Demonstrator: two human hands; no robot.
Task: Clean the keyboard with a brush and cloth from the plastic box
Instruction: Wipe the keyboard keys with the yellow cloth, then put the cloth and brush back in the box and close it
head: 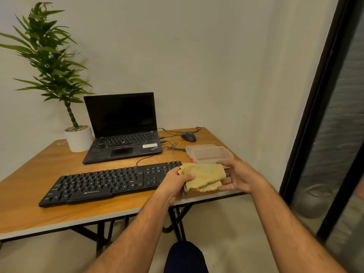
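Observation:
A black keyboard [110, 182] lies along the front of the wooden table [39, 209]. Just past its right end, both hands hold a folded yellow cloth [204, 177] above the table's front right corner. My left hand [175, 184] grips the cloth's left side with thumb on top. My right hand [239, 177] supports the right side, fingers underneath and thumb over the top edge. Behind the cloth sits a clear plastic box [209, 153] with an orange clip at its left end; its inside is unclear. No brush is visible.
An open black laptop [122, 133] stands behind the keyboard, with a potted plant [78, 137] to its left. A black mouse [188, 136] and loose cables lie at the back right. A dark-framed glass panel [323, 123] runs along the right side. My knee [185, 257] shows below.

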